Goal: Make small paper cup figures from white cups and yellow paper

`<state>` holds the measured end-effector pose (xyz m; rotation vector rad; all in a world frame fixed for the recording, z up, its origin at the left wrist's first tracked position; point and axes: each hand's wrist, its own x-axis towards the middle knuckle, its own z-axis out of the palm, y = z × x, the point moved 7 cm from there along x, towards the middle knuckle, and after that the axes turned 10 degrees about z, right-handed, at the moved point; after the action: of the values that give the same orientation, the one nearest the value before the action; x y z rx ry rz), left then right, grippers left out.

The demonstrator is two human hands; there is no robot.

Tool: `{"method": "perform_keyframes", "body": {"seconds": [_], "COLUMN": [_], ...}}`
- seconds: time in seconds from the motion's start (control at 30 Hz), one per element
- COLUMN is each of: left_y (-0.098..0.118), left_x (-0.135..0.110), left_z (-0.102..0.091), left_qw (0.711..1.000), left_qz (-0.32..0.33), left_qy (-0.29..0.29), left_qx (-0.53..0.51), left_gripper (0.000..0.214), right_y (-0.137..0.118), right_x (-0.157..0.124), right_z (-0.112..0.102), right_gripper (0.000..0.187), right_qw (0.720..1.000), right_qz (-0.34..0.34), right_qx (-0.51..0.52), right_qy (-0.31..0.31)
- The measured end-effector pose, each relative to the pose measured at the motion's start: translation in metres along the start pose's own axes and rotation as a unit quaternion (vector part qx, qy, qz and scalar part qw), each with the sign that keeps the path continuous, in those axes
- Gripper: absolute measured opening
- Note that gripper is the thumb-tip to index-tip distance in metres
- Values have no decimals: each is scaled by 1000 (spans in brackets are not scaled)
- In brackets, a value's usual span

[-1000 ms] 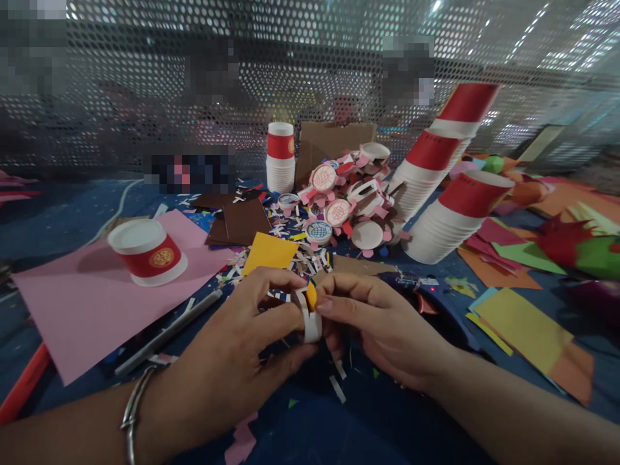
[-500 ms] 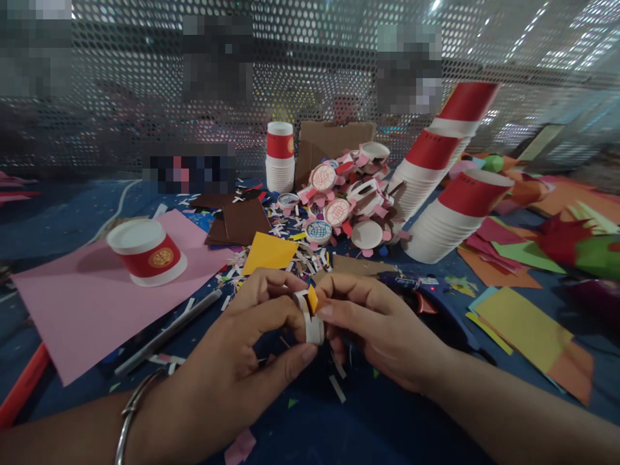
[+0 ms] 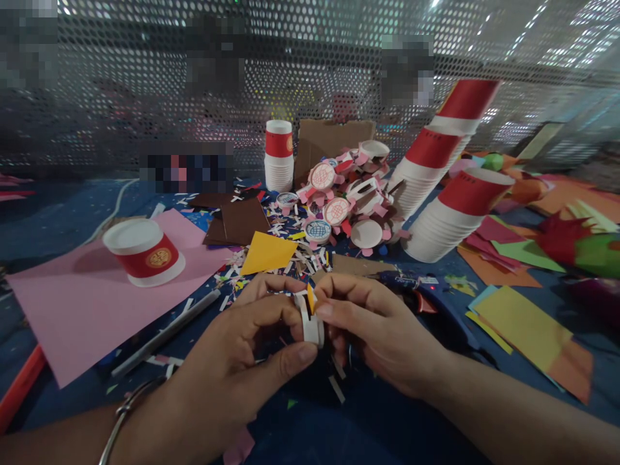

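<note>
My left hand and my right hand meet low in the middle of the view, both pinched on a small white paper ring with a bit of yellow paper at its top. The left thumb presses under the ring and the left fingers curl over it. My right thumb and forefinger grip its right side. A metal bangle sits on my left wrist.
An upturned red-and-white paper cup stands on a pink sheet. A pen lies beside it. Behind are a yellow sheet, brown card, a heap of cut cup pieces, leaning cup stacks, coloured papers and a perforated screen.
The left fingers have curled a little tighter over the ring and my left wrist has slid slightly down and left. The ring stays in both hands at the same spot.
</note>
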<state>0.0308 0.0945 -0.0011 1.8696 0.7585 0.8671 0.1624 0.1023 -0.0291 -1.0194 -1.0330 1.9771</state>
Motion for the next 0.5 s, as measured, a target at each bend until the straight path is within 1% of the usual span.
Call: {"method": "perform_keyframes", "body": {"seconds": [0.1, 0.27, 0.4, 0.5], "left_y": [0, -1, 2, 3], "left_x": [-2, 1, 4, 2], "left_z": [-1, -3, -5, -4], "left_qw": [1000, 999, 998, 998], "left_qz": [-10, -6, 7, 2], "left_qy": [10, 30, 54, 62], "left_qx": [15, 17, 9, 11], "left_gripper": [15, 19, 19, 17], "right_y": [0, 1, 0, 0], "right_x": [1, 1, 1, 0], "right_z": [0, 0, 2, 2], "right_gripper": [30, 31, 31, 29], "right_qw": [1000, 1000, 1000, 1000], "right_qz": [0, -4, -21, -31], "right_qx": [1, 1, -1, -4], "right_qy": [4, 15, 8, 3]}}
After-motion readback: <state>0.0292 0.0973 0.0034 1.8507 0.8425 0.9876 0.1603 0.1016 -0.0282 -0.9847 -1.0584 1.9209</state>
